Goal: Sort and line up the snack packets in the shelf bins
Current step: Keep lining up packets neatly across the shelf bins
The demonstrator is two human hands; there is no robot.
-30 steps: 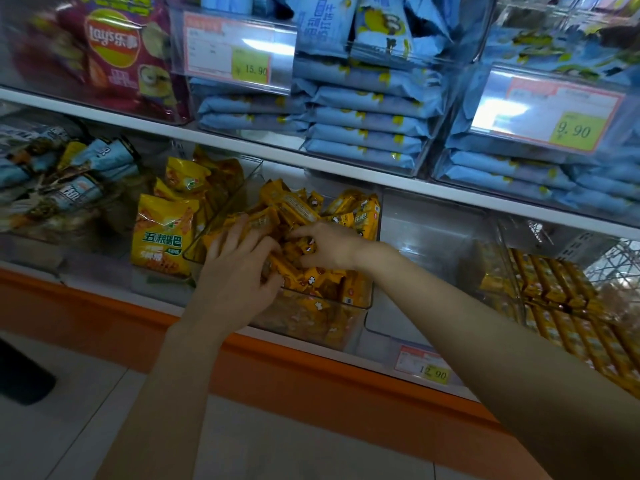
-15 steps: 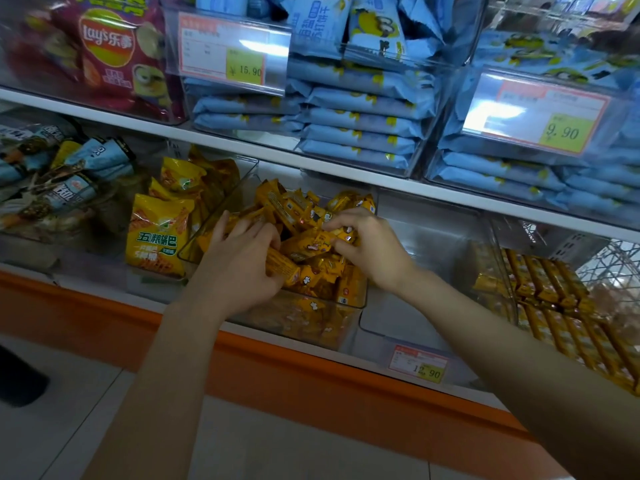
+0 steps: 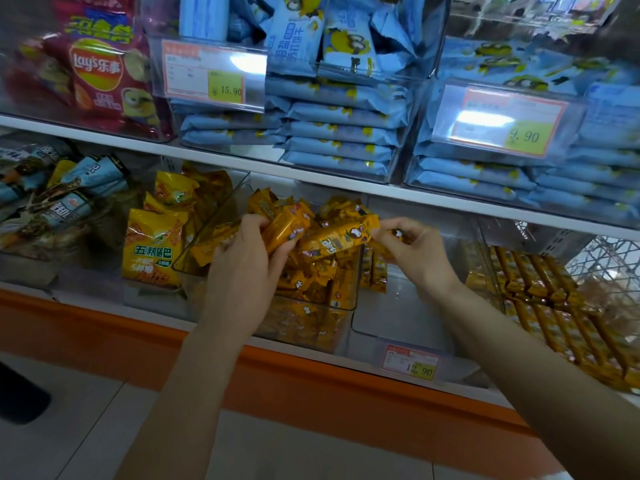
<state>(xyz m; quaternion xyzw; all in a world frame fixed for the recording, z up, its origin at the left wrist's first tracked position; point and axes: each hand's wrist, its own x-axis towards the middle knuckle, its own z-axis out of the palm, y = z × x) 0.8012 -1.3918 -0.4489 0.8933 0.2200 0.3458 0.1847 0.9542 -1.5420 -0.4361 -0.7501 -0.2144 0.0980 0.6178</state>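
Several yellow snack packets (image 3: 285, 226) were held bunched in the left hand (image 3: 246, 271), above the clear bin (image 3: 341, 308) on the lower shelf. A long packet (image 3: 332, 239) was pinched at its end by the right hand (image 3: 412, 251). The wrappers were judged light, crinkly and slippery, best taken by the sealed ends.

Bare throughout: left hand (image 3: 242, 271), right hand (image 3: 412, 251), both forearms (image 3: 180, 393) uncovered from wrist to frame edge. Build slender: slim wrists (image 3: 441, 289), long fingers (image 3: 408, 226).
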